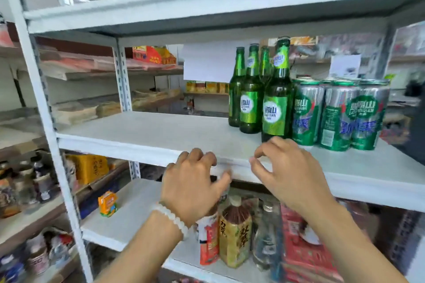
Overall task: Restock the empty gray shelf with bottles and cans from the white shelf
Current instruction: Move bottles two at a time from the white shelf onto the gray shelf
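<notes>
Looks like the picking step on the shelf (161, 135): both hands are hovering at its front edge, empty. The left hand (193, 181) is sitting loosely curled, the right hand (282, 167) half-open with its grip pointing at the front green bottle (277, 99), just right of middle on the shelf. Cans (340, 115) are sitting right of the bottles. Next it probably needs the right hand closing around that bottle without knocking its neighbours.
</notes>
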